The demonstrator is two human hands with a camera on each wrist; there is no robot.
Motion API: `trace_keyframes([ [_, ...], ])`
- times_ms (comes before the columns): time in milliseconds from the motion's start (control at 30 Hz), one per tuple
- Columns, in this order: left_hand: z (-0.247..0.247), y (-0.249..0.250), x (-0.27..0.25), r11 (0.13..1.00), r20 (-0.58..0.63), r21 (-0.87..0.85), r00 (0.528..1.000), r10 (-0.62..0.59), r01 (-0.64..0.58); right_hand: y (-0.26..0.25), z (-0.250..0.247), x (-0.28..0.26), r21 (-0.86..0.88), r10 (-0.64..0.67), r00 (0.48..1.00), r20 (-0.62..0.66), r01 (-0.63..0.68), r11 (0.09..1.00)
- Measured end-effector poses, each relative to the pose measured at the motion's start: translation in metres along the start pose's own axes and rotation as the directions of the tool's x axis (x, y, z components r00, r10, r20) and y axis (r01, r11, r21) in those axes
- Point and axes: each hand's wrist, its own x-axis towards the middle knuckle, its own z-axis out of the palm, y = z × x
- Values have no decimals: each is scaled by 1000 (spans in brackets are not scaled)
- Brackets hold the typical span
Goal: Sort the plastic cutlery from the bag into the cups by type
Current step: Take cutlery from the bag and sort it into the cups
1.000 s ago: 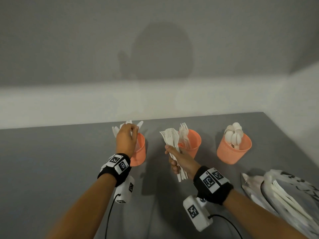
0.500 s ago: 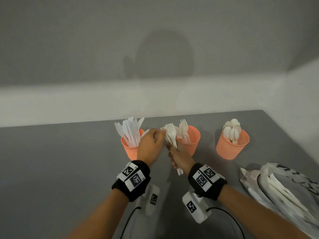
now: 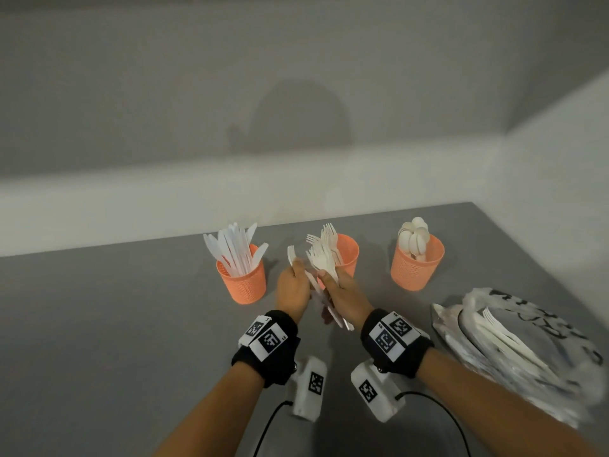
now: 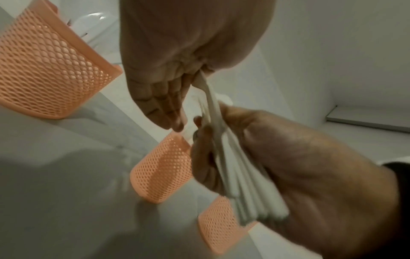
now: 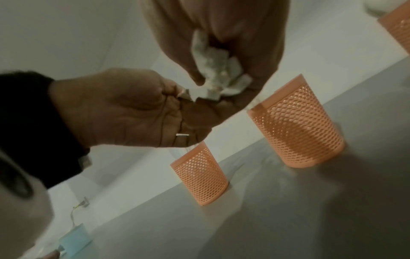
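Three orange mesh cups stand in a row: the knife cup (image 3: 244,282) on the left, the fork cup (image 3: 347,255) in the middle, the spoon cup (image 3: 417,268) on the right. My right hand (image 3: 329,280) grips a bundle of white cutlery (image 3: 324,258), fork heads up, in front of the fork cup. My left hand (image 3: 298,270) pinches a single white piece (image 3: 291,253) at the bundle's left side. In the left wrist view that piece (image 4: 208,98) runs from my left hand's fingers (image 4: 168,105) into the bundle (image 4: 244,184). I cannot tell its type.
The crumpled plastic bag (image 3: 543,331) lies at the right with more white cutlery (image 3: 504,338) in it. A pale wall rises just behind the cups. The grey table (image 3: 115,324) ends at its right edge beyond the spoon cup. Wrist camera cables trail under both forearms.
My left hand left the knife cup, moved right to the bundle and took hold of one piece. My right hand stayed in front of the fork cup with the bundle.
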Motion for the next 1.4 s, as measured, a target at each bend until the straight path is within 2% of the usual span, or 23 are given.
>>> trace_keyframes([
  [67, -3, 5, 3, 991, -46, -131, 999, -14, 8, 7, -6, 2, -115, -36, 993, -114, 22, 993],
  [167, -6, 12, 4, 954, -52, -297, 997, -61, 43, 11, -14, -2, -213, -82, 980, -179, 43, 976],
  [267, -3, 13, -2, 939, -11, -331, 995, -98, 89, 8, -18, -8, -308, -141, 967, -211, 71, 949],
  [367, 7, 14, -13, 955, 93, -279, 992, -80, 103, 4, -14, -12, -347, -180, 958, -226, 93, 933],
  [467, 17, 17, -23, 950, 140, -302, 990, -33, 75, 0, -10, -16, -307, -198, 961, -195, 132, 943],
  [567, 23, 20, -27, 950, 103, -308, 994, -30, 61, -1, -7, -20, -290, -197, 959, -202, 133, 948],
  [700, 27, 21, -31, 969, 65, -245, 998, 6, 10, 0, -4, -19, -188, -177, 953, -247, 132, 973],
  [833, 30, 18, -31, 975, 36, -221, 999, 21, -13, 1, -2, -19, -70, -134, 964, -229, 121, 990],
  [967, 32, 18, -30, 983, -7, -182, 1000, -3, 2, 6, -1, -15, 67, -47, 970, -237, 65, 996],
  [1100, 32, 12, -29, 976, -71, -216, 996, -46, 30, 8, -4, -13, 95, -8, 980, -198, 27, 995],
  [1233, 27, 8, -24, 960, -150, -280, 988, -24, -19, 5, -16, -11, 172, 89, 983, -161, -60, 983],
  [1333, 19, 13, -20, 939, -181, -345, 981, -66, -1, 1, -27, -15, 247, 146, 985, -93, -120, 962],
  [1400, 14, 16, -17, 909, -150, -415, 983, -104, 33, 0, -35, -16, 336, 180, 984, -15, -165, 927],
])
